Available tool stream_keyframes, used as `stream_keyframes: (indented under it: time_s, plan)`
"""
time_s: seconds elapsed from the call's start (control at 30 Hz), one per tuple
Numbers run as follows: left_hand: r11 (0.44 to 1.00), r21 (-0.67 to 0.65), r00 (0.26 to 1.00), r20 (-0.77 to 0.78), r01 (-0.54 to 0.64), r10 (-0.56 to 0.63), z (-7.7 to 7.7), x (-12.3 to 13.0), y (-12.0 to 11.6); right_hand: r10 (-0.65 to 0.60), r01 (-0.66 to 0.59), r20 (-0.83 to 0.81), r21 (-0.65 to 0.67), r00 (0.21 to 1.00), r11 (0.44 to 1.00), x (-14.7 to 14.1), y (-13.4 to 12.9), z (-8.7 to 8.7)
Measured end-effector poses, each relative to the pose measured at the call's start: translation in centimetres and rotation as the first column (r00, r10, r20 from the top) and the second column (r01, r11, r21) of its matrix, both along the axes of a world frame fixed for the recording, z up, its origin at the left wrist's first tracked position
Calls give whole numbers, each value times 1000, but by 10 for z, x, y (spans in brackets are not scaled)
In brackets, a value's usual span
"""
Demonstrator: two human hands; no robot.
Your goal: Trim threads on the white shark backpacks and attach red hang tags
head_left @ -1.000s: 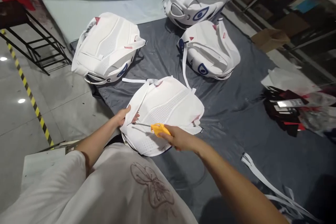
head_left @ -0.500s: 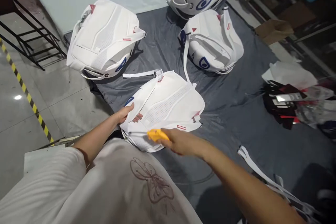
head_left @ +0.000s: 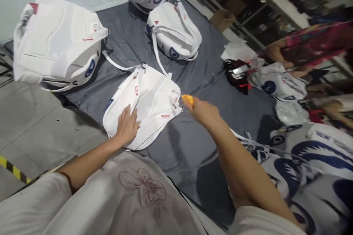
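Observation:
A white backpack (head_left: 154, 91) lies on the dark grey cloth in front of me, its straps and mesh back panel facing up. My left hand (head_left: 128, 125) rests on its near left part, fingers spread and partly bent. My right hand (head_left: 202, 110) is just off its right edge, above the cloth, closed around a small orange-handled tool (head_left: 188, 100). The tool's exact kind does not show, and its thin tip cannot be made out now. A white strap (head_left: 118, 66) runs back from the backpack's far end.
Other white backpacks stand behind: one at left (head_left: 60, 44) and two farther back (head_left: 173, 33). Dark tags and plastic (head_left: 239, 75) lie to the right. White and blue bags (head_left: 311, 154) are piled at lower right. A co-worker's arms and patterned sleeve (head_left: 311, 46) show beyond.
My left hand has gone from holding the backpack's left edge to lying on top of it. My right hand, with the orange tool, has moved away to the backpack's right side. The view has swung right.

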State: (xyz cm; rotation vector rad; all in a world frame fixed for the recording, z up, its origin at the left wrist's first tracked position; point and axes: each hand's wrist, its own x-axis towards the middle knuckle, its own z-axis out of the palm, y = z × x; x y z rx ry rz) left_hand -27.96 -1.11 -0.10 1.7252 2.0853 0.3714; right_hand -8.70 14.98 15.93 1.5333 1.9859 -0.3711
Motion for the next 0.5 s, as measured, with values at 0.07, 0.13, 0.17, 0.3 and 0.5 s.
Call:
stream_keyframes:
  time_s: [0.07,0.13,0.17,0.3,0.5]
  plan:
    - [985,-23,983,69,174,-172,3,27,-9,16,-24,-43,-209,999,978,13,-5,5]
    - [949,-104,953,92,296,-287,-1,53,-16,-18,8,-42,-246,999,969,23,-13,11]
    - [942,-131,950,87,310,-301,-5,62,-18,-47,41,-25,-184,999,982,28,-16,14]
    - [981,-61,961,221,185,-168,-23,62,-14,-162,106,-136,-348,977,931,60,-33,25]
    - [758,-635,297,703,-147,646,-17,24,1,-279,254,-89,-221,956,942,102,-76,18]
